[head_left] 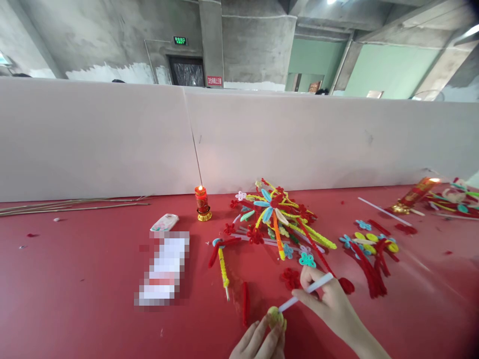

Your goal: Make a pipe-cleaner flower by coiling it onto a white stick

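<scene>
A red table [75, 279] fills the lower view. At its centre lies a pile [279, 219] of pipe-cleaner flowers, with a lit candle [202, 202] at nine o'clock of it. At six o'clock of the pile, the right hand [329, 299] pinches a white stick [307, 291], fingers closed on it. The left hand [260, 341] grips a yellow coil [275, 316] at the stick's lower tip.
</scene>
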Available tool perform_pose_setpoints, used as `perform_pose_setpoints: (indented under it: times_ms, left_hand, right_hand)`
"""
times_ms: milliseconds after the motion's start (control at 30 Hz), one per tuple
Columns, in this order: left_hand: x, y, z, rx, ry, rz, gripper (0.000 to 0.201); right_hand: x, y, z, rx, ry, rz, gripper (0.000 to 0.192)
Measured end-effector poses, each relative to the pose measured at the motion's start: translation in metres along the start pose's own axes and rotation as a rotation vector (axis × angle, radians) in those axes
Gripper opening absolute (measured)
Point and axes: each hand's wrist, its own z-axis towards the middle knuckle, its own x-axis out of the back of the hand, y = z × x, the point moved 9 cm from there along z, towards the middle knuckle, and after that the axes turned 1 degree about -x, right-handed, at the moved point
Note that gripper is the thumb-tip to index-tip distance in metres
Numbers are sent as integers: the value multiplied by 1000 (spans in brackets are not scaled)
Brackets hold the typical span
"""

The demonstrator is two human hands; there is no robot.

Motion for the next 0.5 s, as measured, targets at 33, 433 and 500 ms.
perform_pose_setpoints:
  times_ms: [33,433,500]
  left_hand:
    - [1,0,1,-3,-1,3,26]
    - [-5,0,-8,-3,2,-19,25]
    - [-5,0,-8,5,8,-12,26]
  right_hand:
    - [-1,2,0,-4,-2,5,36]
    - [-1,-3,1,81,25,-13,43]
    - [-2,-7,0,114,24,-29,43]
